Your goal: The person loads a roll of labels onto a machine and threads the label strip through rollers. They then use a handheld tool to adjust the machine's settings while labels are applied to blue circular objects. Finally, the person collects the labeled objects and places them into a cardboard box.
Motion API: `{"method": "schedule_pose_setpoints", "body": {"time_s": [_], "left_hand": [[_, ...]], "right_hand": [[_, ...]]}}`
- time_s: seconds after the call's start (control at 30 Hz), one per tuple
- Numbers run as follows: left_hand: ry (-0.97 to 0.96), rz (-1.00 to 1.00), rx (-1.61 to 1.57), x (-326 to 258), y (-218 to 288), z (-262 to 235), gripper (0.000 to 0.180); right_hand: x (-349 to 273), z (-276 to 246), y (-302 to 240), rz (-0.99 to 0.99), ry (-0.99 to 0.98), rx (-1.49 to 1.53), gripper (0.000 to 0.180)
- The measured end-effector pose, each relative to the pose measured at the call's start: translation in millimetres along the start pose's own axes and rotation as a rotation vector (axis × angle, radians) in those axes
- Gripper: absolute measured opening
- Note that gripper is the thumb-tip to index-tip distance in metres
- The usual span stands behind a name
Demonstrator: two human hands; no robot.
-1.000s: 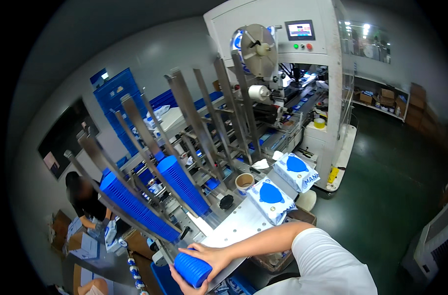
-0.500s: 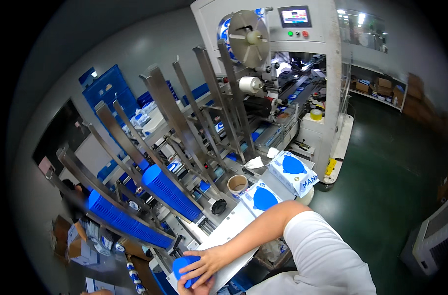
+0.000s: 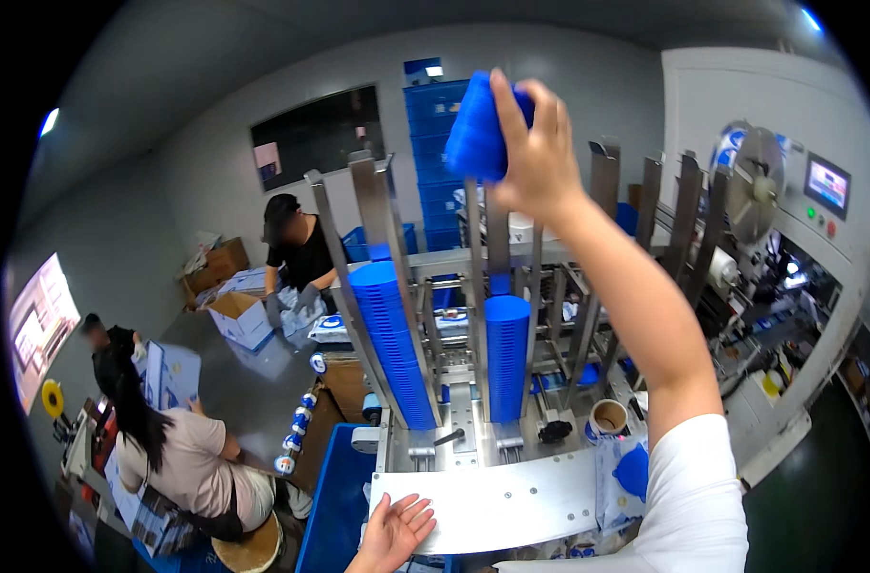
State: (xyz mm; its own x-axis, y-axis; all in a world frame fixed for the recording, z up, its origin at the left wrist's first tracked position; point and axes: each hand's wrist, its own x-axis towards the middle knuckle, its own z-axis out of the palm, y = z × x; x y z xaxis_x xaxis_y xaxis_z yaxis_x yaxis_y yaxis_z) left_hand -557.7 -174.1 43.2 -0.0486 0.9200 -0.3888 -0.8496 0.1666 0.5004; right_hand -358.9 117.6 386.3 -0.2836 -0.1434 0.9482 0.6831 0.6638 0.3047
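Raised high above the machine, my right hand (image 3: pixel 540 158) is closed around a short stack of blue plastic lids (image 3: pixel 477 134). It is held tilted near the tops of the upright metal guide rails (image 3: pixel 497 224). Below it, one tall column of blue lids (image 3: pixel 507 358) stands between the rails. A second, leaning column (image 3: pixel 392 344) fills the rails to its left. My left hand (image 3: pixel 397 533) is low, palm up with fingers spread, over the left end of the pale metal plate (image 3: pixel 502 501). Nothing lies in it.
A wipes pack (image 3: pixel 624 477) with a blue lid and a cardboard tube (image 3: pixel 609 417) are beside my right arm. A blue bin (image 3: pixel 332 506) borders the plate's left. People work at the left among cartons (image 3: pixel 241 320). The labelling machine's screen (image 3: pixel 827 184) is far right.
The view has swung left. My right hand has lifted the blue lids from low over the plate to above the rails. My left hand, earlier by the lids, is now apart and open.
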Motion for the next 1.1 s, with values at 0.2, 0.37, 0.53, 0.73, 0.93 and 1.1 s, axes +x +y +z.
{"method": "schedule_pose_setpoints", "body": {"time_s": [0.2, 0.37, 0.53, 0.73, 0.93, 1.1], "left_hand": [[0.03, 0.046, -0.208, -11, -18, -63, 0.043], [0.272, 0.211, -0.339, -52, -20, -69, 0.04], [0.337, 0.278, -0.296, -68, -21, -77, 0.036], [0.246, 0.316, -0.29, -76, -10, -73, 0.035], [0.282, 0.536, -0.33, -166, -4, -127, 0.029], [0.544, 0.874, -0.423, -263, 11, -208, 0.03]], "right_hand": [[33, 37, 41, -0.107, -0.291, -0.455, 0.101], [-44, 37, 18, -0.194, -0.408, -0.383, 0.108], [-133, 12, -16, -0.052, -0.662, 0.05, 0.099], [-255, 55, -52, 0.148, -0.518, -0.089, 0.087], [-334, 16, -202, 0.503, -1.112, -0.067, 0.09], [-398, -21, -183, 0.367, -0.749, 0.248, 0.058]]}}
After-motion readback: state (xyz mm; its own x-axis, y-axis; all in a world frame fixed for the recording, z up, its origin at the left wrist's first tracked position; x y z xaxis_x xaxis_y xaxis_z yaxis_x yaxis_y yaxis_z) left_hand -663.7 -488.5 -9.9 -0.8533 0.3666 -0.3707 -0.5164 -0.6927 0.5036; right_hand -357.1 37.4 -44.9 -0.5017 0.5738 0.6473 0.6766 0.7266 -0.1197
